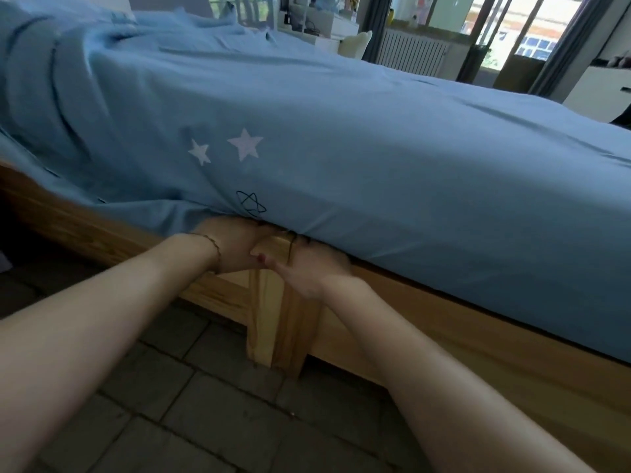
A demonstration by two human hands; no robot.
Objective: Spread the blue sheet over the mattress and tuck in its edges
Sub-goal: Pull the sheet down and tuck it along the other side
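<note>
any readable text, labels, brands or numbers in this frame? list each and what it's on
No readable text anywhere.
blue sheet: only graphics, two white stars and a dark outlined star doodle; no letters.
Colored sheets on the far window: too blurred to tell whether they carry any print.
Items on the white shelf in the background: too small and blurred to read.
</note>
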